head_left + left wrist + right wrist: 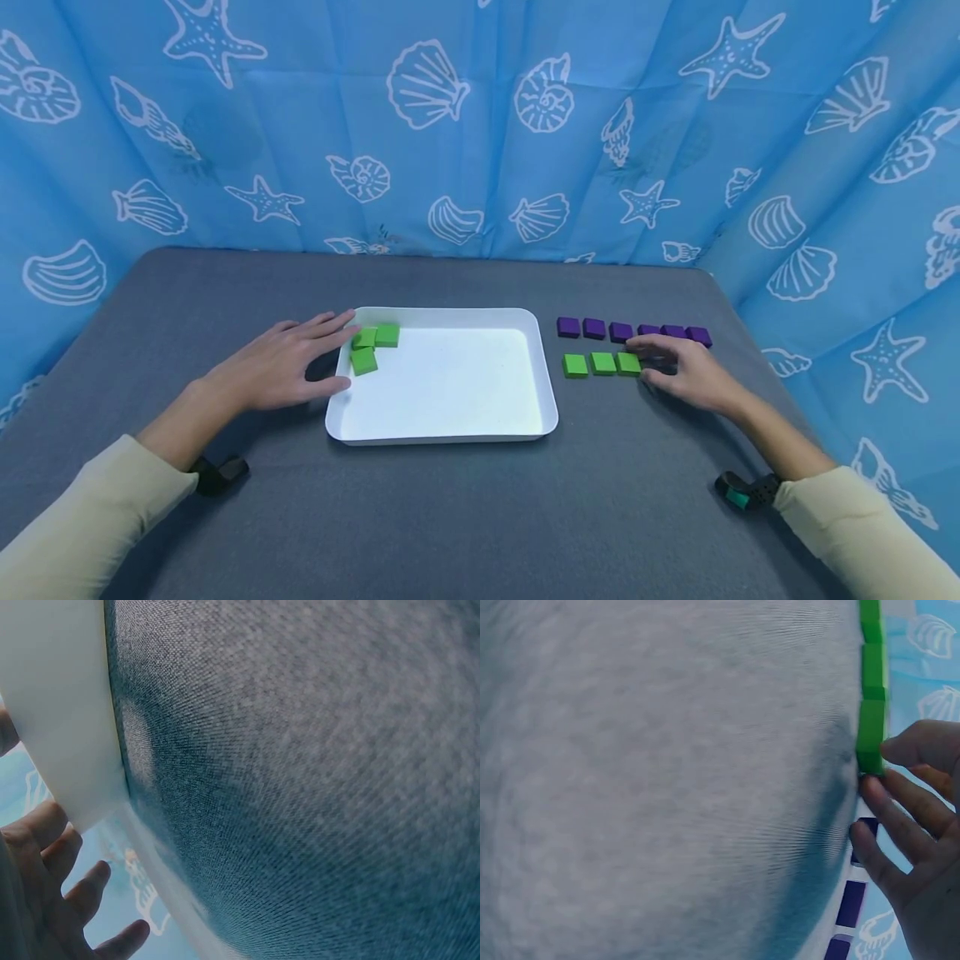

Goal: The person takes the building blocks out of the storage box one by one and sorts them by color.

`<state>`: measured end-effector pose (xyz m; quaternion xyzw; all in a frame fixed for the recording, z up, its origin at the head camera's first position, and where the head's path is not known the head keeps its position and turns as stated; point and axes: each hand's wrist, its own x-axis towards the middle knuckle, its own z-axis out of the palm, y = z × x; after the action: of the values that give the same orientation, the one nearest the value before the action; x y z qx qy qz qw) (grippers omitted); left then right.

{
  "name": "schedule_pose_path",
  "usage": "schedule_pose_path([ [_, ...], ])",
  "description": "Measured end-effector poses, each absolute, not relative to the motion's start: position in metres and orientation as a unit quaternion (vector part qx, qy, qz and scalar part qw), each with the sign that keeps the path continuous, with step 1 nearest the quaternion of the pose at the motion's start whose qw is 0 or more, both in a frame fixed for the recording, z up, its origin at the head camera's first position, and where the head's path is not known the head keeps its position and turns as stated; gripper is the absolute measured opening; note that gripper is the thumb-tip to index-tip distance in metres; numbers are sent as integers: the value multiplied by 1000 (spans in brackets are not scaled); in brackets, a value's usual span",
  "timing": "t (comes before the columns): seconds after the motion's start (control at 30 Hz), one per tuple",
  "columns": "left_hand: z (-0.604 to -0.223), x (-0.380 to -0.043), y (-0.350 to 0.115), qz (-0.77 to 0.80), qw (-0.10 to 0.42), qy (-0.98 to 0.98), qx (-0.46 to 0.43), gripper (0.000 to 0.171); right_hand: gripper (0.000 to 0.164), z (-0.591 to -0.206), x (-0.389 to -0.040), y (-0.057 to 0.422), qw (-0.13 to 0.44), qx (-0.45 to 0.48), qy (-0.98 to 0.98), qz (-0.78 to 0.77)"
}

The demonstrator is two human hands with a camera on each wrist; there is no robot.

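Observation:
My left hand [281, 362] is at the left side of a white tray [450, 437], fingers extended over its rim and thumb at the near-left edge; nothing is held. Inside the tray's far-left corner are 3 green blocks [387, 335], close together. To the right of the tray, my right hand [690, 371] is at the right end of a row of 3 green blocks [602, 363]. Its thumb and forefinger are by the rightmost green block [871, 735], which rests on the table; the thumb overlaps its edge in the right wrist view. The other fingers are spread.
Behind the green row runs a line of several purple blocks [594, 329], partly hidden by the right hand. Everything rests on a grey cloth-covered table [465, 517]. A blue curtain [480, 133] with white shells hangs behind and to the right.

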<state>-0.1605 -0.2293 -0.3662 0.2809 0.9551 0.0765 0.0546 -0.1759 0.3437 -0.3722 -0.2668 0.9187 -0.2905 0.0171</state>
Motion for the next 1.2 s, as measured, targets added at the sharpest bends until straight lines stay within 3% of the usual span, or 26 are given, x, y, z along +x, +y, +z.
schedule_pose_path([
  [0.43,-366,-160,-229,70,55,956,278,81,36,-348,-193,317,10,-290,914,-283],
  [0.97,-365,-162,-228,65,54,956,281,82,42,-309,-225,168,107,-341,882,-307],
  [1.2,-364,-162,-228,66,51,957,280,81,45,-316,-232,121,149,-378,862,-304],
])
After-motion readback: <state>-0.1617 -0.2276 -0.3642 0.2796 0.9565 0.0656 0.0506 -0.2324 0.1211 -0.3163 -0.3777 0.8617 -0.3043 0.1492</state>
